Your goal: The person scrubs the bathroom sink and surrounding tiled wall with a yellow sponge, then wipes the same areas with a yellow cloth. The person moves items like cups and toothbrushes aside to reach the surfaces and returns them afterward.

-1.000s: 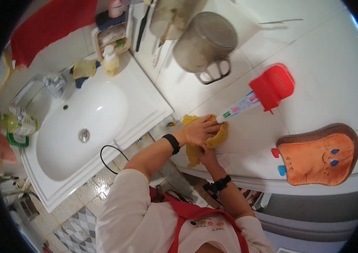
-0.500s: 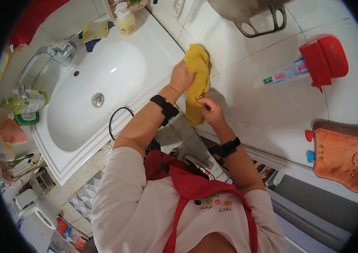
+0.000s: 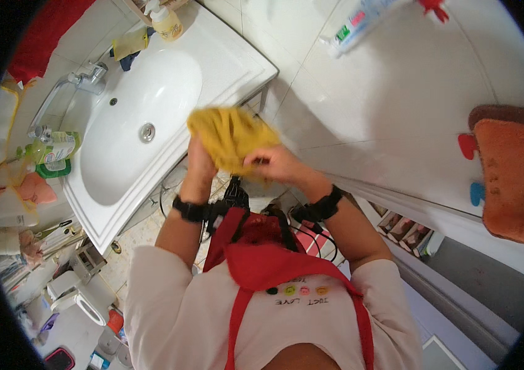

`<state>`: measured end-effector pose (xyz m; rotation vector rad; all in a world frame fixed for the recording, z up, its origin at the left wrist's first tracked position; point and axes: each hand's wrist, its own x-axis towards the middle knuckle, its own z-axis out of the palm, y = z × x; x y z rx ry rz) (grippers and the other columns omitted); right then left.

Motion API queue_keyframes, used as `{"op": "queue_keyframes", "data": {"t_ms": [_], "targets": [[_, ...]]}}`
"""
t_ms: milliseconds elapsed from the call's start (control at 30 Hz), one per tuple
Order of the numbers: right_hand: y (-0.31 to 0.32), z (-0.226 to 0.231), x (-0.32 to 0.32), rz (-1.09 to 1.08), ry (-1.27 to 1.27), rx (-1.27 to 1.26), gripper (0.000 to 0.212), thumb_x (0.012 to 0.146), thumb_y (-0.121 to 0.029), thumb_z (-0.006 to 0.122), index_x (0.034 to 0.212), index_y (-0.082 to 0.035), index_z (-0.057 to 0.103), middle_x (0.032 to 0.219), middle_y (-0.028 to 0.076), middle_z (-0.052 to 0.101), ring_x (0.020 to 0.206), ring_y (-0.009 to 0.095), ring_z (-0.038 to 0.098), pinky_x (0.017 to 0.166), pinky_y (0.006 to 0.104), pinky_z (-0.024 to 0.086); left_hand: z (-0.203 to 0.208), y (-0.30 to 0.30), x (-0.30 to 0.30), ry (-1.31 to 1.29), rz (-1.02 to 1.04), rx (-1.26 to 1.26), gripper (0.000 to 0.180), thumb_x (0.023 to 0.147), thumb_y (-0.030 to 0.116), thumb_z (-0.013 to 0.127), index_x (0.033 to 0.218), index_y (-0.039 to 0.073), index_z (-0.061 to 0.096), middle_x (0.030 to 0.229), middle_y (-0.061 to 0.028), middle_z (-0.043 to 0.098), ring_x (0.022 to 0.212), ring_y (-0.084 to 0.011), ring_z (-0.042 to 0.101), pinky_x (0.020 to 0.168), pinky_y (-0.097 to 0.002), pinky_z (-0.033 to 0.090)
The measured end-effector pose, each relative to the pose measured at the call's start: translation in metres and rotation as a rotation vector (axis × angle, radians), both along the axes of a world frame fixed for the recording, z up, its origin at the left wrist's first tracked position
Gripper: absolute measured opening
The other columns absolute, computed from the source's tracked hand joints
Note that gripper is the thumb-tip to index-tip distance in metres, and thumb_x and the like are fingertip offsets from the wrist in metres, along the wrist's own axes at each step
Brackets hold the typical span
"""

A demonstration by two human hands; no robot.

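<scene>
A yellow cloth (image 3: 231, 137), bunched and a little blurred, is held between my two hands just off the front edge of the white washbasin (image 3: 225, 80). My left hand (image 3: 201, 161) grips its left side from below, the fingers mostly hidden behind the fabric. At its lower right, my right hand (image 3: 277, 163) pinches the cloth with curled fingers. Black bands circle both of my wrists.
A chrome faucet (image 3: 92, 79) stands at the basin's far left, with green bottles (image 3: 57, 148) nearby. A pump bottle (image 3: 166, 23) sits at the back corner. Toothpaste (image 3: 354, 28) and an orange towel (image 3: 515, 179) are on the right.
Both hands have moved left and nearer to me with the yellow cloth, which went from hanging long to bunched. My view has shifted to the right wall's lower part.
</scene>
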<state>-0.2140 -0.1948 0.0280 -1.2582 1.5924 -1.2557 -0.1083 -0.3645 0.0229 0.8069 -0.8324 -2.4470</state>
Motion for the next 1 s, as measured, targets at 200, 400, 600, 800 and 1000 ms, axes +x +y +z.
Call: {"op": "queue_keyframes", "data": {"t_ms": [200, 400, 600, 800, 1000], "targets": [[0.021, -0.152, 0.062, 0.05, -0.241, 0.575, 0.02, 0.082, -0.012, 0.064, 0.098, 0.0, 0.064, 0.09, 0.008, 0.066, 0.08, 0.015, 0.063, 0.069, 0.0299, 0.05, -0.088, 0.025, 0.166, -0.383, 0.062, 0.055, 0.038, 0.096, 0.031, 0.038, 0.119, 0.003, 0.049, 0.112, -0.0137, 0.057, 0.103, -0.0275, 0.056, 0.091, -0.0415, 0.046], [0.003, -0.36, 0.103, -0.296, -0.376, 0.634, 0.017, 0.087, -0.011, 0.057, 0.098, 0.0, 0.063, 0.088, 0.01, 0.066, 0.073, 0.017, 0.065, 0.066, 0.0323, 0.051, -0.177, 0.006, 0.303, -0.548, 0.008, 0.067, 0.045, 0.094, 0.037, 0.036, 0.121, 0.003, 0.047, 0.115, -0.0148, 0.056, 0.106, -0.0318, 0.054, 0.094, -0.0462, 0.042], [-0.096, -0.558, 0.134, -0.297, 0.17, 0.792, 0.031, 0.089, -0.008, 0.043, 0.117, -0.007, 0.054, 0.113, 0.018, 0.055, 0.098, 0.032, 0.057, 0.08, 0.0454, 0.048, -0.244, -0.027, 0.425, -0.608, -0.02, 0.006, 0.057, 0.09, 0.048, 0.04, 0.124, 0.002, 0.044, 0.116, -0.0173, 0.054, 0.108, -0.0314, 0.053, 0.095, -0.046, 0.043], [-0.202, -0.702, 0.14, -0.315, 0.46, 0.813, 0.029, 0.094, -0.012, 0.038, 0.119, -0.007, 0.05, 0.116, 0.015, 0.049, 0.106, 0.032, 0.048, 0.091, 0.0426, 0.042, -0.262, -0.065, 0.405, -1.469, -1.183, -0.923, 0.048, 0.092, 0.039, 0.041, 0.124, 0.004, 0.042, 0.117, -0.0135, 0.054, 0.107, -0.0304, 0.052, 0.096, -0.0468, 0.04], [-0.234, -0.797, 0.133, -0.551, 0.468, 0.633, 0.025, 0.092, -0.014, 0.036, 0.104, -0.003, 0.055, 0.112, 0.016, 0.056, 0.107, 0.034, 0.051, 0.091, 0.0447, 0.04, -0.312, -0.077, 0.398, -1.546, -1.419, -1.04, 0.049, 0.091, 0.041, 0.046, 0.126, 0.008, 0.04, 0.121, -0.0081, 0.052, 0.115, -0.0255, 0.048, 0.102, -0.0445, 0.036]]}}
